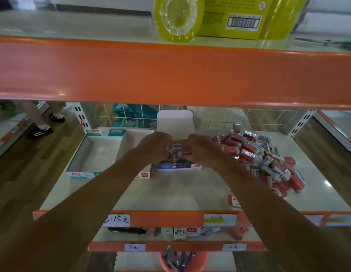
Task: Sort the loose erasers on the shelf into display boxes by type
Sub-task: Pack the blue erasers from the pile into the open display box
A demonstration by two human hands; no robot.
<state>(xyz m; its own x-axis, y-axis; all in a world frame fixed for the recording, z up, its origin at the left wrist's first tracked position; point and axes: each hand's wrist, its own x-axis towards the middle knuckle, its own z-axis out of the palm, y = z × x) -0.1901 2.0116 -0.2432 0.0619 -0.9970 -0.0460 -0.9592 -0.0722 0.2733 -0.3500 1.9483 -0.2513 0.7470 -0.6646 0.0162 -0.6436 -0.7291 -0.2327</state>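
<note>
My left hand (156,146) and my right hand (199,147) meet over a small blue display box (178,166) at the middle of the shelf, its white lid (175,120) standing up behind. Both hands pinch blue-and-white wrapped erasers (177,150) lying in that box. A pile of loose erasers (264,160), red ones and blue-and-white ones mixed, lies on the right of the shelf. An empty teal-edged display box (92,154) sits at the left, and a second white box (140,174) with a red logo stands between it and the blue one. One red eraser (232,200) lies apart near the front edge.
An orange shelf beam (170,71) crosses overhead, with yellow tape rolls (176,18) on the upper shelf. Below are lower shelves with price tags (117,219) and small stock. A person's legs and shoes (40,130) stand in the aisle at the left. A wire grid (268,118) backs the shelf.
</note>
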